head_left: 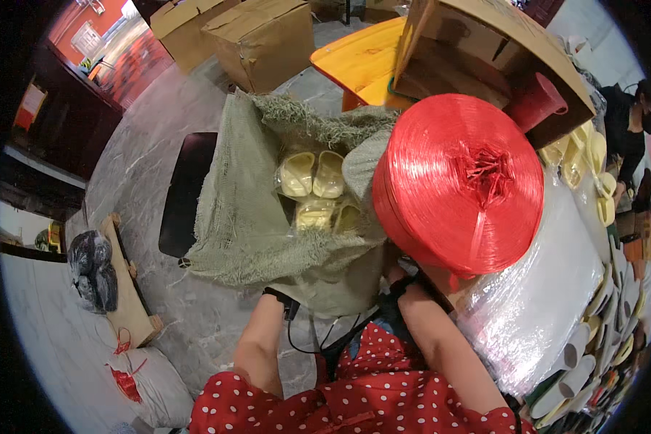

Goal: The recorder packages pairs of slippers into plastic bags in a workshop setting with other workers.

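Note:
A green burlap sack (pixel 246 217) stands open in front of me, with pale yellow slippers (pixel 312 176) in clear bags inside it. My left hand (pixel 273 298) reaches under the sack's lower edge; only the wrist, with a black band, shows. My right hand (pixel 396 275) goes in between the sack and a big red spool of plastic twine (pixel 459 184), and its fingers are hidden behind them. Whether either hand grips the sack cannot be told.
Cardboard boxes (pixel 264 40) and an orange stool (pixel 362 61) stand behind the sack. Clear plastic bags (pixel 535 289) and several slippers (pixel 593 166) lie at the right, near a person in black (pixel 626 130). At the left are a wooden board (pixel 126 286), a black bag (pixel 92 269) and a white sack (pixel 152 383).

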A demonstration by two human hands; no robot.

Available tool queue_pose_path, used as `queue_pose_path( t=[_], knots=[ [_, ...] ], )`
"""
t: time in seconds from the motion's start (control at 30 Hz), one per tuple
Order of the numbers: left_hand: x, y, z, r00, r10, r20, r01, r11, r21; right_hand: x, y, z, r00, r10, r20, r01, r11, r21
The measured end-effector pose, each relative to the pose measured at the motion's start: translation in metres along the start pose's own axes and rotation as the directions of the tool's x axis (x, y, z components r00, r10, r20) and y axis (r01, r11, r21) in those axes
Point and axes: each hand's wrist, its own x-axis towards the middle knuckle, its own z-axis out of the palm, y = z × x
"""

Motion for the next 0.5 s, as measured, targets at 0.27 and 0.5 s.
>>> queue_pose_path(
  t=[0.27, 0.5],
  knots=[
    [0.005, 0.033, -0.104, 0.995, 0.08, 0.055, -0.087, 0.983, 0.161, -0.029, 0.002, -0.051, 0.99, -0.094, 0.107, 0.118, 0.961, -0.248],
    [-0.014, 0.03, -0.162, 0.98, 0.128, 0.153, -0.17, 0.936, 0.307, -0.032, 0.093, 0.013, 1.0, 0.008, -0.023, 0.015, 0.568, 0.823]
  ],
)
